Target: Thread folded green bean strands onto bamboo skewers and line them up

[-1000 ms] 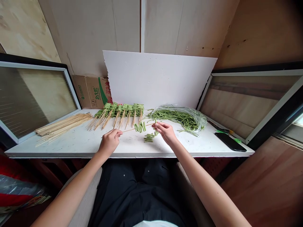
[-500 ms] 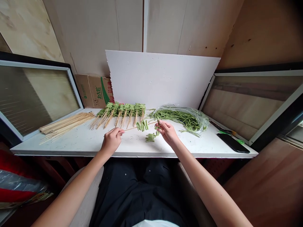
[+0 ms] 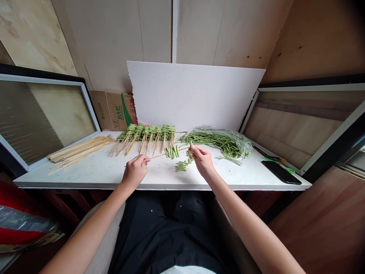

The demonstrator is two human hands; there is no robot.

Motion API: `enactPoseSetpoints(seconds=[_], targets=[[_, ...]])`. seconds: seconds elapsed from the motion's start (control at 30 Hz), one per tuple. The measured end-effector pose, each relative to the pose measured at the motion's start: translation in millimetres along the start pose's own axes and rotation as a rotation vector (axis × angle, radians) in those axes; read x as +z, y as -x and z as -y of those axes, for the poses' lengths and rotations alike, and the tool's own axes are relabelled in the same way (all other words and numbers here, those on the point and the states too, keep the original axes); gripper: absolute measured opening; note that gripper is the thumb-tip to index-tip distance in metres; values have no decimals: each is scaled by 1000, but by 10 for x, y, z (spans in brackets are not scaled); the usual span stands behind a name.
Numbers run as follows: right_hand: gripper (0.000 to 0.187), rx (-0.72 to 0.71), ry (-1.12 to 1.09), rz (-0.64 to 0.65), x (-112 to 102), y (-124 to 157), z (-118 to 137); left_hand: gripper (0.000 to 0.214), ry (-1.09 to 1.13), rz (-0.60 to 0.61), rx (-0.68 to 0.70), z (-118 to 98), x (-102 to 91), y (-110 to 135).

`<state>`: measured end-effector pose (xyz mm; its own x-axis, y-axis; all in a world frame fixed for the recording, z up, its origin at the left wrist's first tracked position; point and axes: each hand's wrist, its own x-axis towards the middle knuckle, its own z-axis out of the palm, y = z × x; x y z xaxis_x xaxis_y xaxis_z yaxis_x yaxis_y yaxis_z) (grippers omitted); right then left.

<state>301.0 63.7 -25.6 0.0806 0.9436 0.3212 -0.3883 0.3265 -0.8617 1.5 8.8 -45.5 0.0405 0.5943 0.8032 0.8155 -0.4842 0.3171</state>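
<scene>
My left hand (image 3: 134, 170) is closed on the blunt end of a bamboo skewer (image 3: 156, 155) that points right. Several short green bean pieces (image 3: 172, 151) are threaded on it. My right hand (image 3: 203, 158) pinches a bean piece (image 3: 189, 153) at the skewer's tip. A small heap of cut bean pieces (image 3: 181, 165) lies on the white table (image 3: 99, 171) just below the tip.
Finished bean skewers (image 3: 146, 135) lie in a row at the back. Bare skewers (image 3: 76, 150) are piled at the left. A plastic bag of long beans (image 3: 222, 142) sits at the right, with a black phone (image 3: 281, 172) and scissors (image 3: 270, 157) beyond. A white board (image 3: 194, 95) and a carton (image 3: 114, 110) stand behind.
The skewer's tip and my right hand have drawn a little closer together, the right hand's pinch now at the tip. The camera has shifted slightly.
</scene>
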Motion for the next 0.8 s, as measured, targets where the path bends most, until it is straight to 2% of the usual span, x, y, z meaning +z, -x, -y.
enactPoseSetpoints(seconds=[0.33,0.53,0.67,0.8], targets=[[33,-118,93,18,71,85,100,26,24,86,33,15,-7,-7],[31,-209,248,108,193,204,72,30,102,145,80,-49,27,12],[32,-239,328,137,195,203,28,34,133,152,33,-39,23,-10],[34,-302,405,190,117,140,-42,28,154,216,-16,-20,24,-28]])
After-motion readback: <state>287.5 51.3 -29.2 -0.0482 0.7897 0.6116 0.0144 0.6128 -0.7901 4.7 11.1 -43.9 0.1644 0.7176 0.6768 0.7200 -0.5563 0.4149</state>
